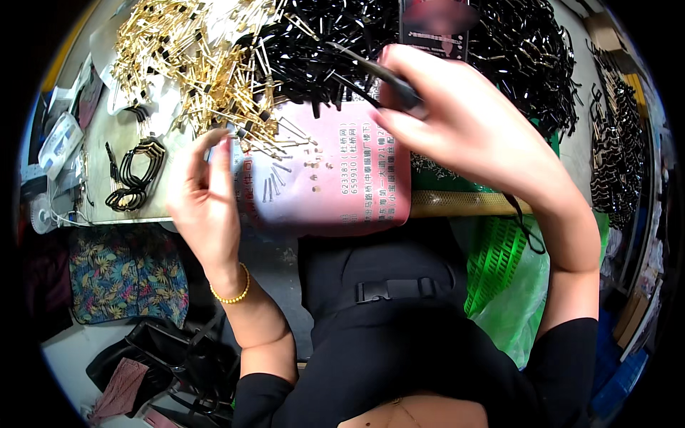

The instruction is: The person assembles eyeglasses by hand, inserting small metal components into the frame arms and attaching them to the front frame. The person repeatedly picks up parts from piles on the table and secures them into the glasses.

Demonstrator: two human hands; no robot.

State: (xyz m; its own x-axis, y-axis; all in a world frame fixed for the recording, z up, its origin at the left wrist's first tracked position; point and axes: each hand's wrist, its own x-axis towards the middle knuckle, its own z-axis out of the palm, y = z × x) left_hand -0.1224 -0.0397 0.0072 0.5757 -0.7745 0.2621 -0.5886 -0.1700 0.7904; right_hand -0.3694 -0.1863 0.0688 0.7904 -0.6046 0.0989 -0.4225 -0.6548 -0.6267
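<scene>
My right hand grips a dark, slender tool with a thin, pale tip pointing to the upper left; its exact kind is unclear. Below the tip, a pile of glossy black eyeglass temples spreads across the table. My left hand has its thumb and fingers pinched together at the near edge of a heap of gold metal temples. Whatever sits between those fingertips is too small to make out. Between both hands lies a pink printed mat, with several gold temples on its far left part.
Bundled black eyeglass frames rest at the table's left. More black parts heap up at back right, near a dark rectangular panel. Small silver pieces lie beside the mat. Frames are stacked far right, and a green basket stands below.
</scene>
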